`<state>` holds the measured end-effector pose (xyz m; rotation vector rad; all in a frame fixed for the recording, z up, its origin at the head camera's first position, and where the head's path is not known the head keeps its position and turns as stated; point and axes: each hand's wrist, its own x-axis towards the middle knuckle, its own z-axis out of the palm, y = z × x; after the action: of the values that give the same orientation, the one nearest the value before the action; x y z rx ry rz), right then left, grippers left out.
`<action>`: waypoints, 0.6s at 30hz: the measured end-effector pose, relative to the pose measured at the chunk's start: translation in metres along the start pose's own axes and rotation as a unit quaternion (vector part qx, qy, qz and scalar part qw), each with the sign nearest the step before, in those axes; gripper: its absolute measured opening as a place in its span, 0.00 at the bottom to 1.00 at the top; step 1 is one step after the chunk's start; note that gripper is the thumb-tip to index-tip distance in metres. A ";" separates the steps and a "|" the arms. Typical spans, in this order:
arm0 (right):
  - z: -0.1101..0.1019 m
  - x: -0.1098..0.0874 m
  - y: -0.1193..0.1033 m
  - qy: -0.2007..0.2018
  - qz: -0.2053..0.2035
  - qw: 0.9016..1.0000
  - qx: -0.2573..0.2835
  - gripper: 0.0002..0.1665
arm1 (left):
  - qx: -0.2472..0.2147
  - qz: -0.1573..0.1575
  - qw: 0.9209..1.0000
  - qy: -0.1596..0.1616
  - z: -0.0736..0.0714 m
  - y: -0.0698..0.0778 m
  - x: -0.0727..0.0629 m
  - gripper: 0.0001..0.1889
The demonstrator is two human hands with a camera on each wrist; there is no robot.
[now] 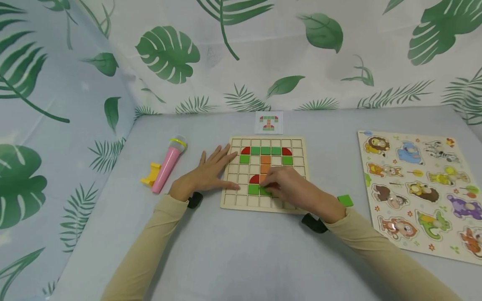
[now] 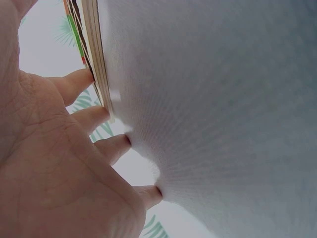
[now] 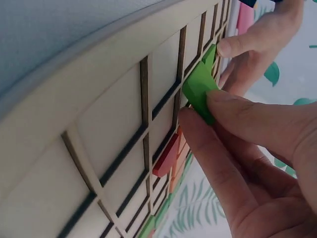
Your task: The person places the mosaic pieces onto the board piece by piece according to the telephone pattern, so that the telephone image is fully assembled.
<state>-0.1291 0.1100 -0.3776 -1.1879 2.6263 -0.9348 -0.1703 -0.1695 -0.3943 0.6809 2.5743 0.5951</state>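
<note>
My right hand [image 1: 293,186] pinches a green square tile [image 3: 199,88] between thumb and fingers, tilted over a cell in the lower middle of the wooden grid board [image 1: 241,202]. Beside it lies another green tile [image 1: 254,189], with a red quarter-round tile [image 1: 254,179] above that. Orange tiles [image 1: 265,160] run up the middle to a row of green tiles [image 1: 265,150] with red quarter-rounds at its ends. In the right wrist view another red quarter-round tile [image 3: 167,156] shows on the board. My left hand [image 1: 208,171] rests with spread fingers at the board's left edge.
A pattern card [image 1: 269,122] lies behind the board. To the left are a pink toy microphone [image 1: 167,165] and a yellow piece [image 1: 152,173]. A loose green tile [image 1: 345,200] lies by my right wrist. An animal puzzle board [image 1: 406,167] takes up the right side.
</note>
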 end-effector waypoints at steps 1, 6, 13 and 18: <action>0.000 0.001 -0.001 -0.001 -0.002 1.000 -0.007 0.10 | 0.000 0.000 1.000 0.001 0.000 0.000 0.000 0.56; 0.001 0.002 -0.004 -0.013 0.004 0.999 -0.045 0.11 | 0.003 -0.001 1.000 0.000 0.000 -0.002 0.001 0.57; 0.001 0.002 -0.011 -0.024 0.018 0.996 -0.085 0.12 | 0.004 -0.003 1.000 -0.003 0.000 -0.001 0.001 0.57; 0.002 0.002 -0.014 -0.021 0.019 0.994 -0.102 0.11 | 0.004 -0.004 1.000 -0.004 0.000 -0.001 0.001 0.57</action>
<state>-0.1207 0.1007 -0.3712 -1.1794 2.7526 -0.6407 -0.1718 -0.1698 -0.3951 0.6751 2.5724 0.5778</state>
